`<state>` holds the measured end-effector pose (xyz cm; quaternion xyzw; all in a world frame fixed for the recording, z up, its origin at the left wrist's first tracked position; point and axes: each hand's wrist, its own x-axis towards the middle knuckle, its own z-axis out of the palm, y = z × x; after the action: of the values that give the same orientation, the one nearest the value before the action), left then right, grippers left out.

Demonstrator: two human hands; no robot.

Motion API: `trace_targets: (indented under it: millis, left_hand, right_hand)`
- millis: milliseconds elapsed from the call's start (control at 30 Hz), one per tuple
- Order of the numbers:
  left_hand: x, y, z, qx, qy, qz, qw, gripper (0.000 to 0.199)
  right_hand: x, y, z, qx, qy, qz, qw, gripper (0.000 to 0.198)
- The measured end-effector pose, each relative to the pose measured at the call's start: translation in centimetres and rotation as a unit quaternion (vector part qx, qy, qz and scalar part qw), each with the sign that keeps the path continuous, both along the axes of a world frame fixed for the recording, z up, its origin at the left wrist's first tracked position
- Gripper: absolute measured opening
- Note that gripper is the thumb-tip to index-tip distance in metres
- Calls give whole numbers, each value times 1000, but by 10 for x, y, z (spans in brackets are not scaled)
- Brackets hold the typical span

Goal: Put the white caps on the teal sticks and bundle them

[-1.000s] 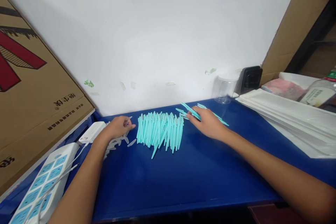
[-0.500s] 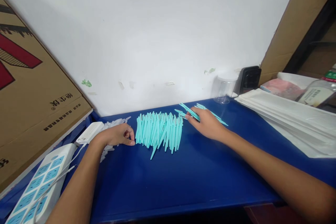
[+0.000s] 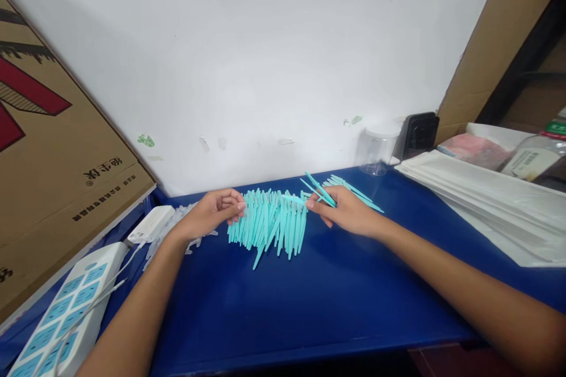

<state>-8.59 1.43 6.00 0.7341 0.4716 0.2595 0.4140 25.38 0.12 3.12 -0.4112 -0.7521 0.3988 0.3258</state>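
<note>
Several turquoise eyebrow razors [image 3: 325,191] are gripped in my right hand [image 3: 347,210], and one of them points left from between thumb and fingertips. Below and left of that hand a row of more turquoise razors [image 3: 267,221] lies side by side on the blue table. My left hand [image 3: 216,212] is closed in a pinch at the row's upper left, with what looks like a small clear plastic cap at its fingertips. Partly hidden by the left wrist is a pile of translucent caps [image 3: 165,230]. Behind my right hand lies another group of razors [image 3: 354,188].
A white power strip [image 3: 106,253] with cables and a white box-shaped device [image 3: 152,222] are at left, beside a cardboard box [image 3: 66,188]. Along the back wall stand a clear jar [image 3: 375,150] and a black container [image 3: 421,135]. White plastic sheets [image 3: 481,200] are stacked at right.
My left hand has moved up and right from the cap pile toward my right hand. In the right hand, one razor now points left and the others have fanned apart.
</note>
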Motion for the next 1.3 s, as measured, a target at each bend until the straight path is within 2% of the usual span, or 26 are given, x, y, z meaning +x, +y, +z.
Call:
trace_targets:
  millis: [133,267,433,600,800,1300]
  left_hand:
    - [27,-3,-14,17,-90,10,996,29]
    - [43,-9,-22,12,-130,31,991,29]
    - [48,-12,-25,-5,-146,46,988,29]
    - [46,-10,-24,6,-172,77,982,30]
    - [46,-11,-23,14,-161,89,983,29]
    - [44,-11,-24,22,-122,76,989,32]
  right_hand:
    - [-2,-3,0,-9,25,32,999,30]
    - [-4,-4,0,2,33,63,997,29]
    - [-4,-4,0,17,31,50,998,28]
    - [-4,-3,1,-11,40,29,999,33]
    - [-2,-2,2,-36,48,46,997,33]
    - [0,1,3,-13,25,61,998,38]
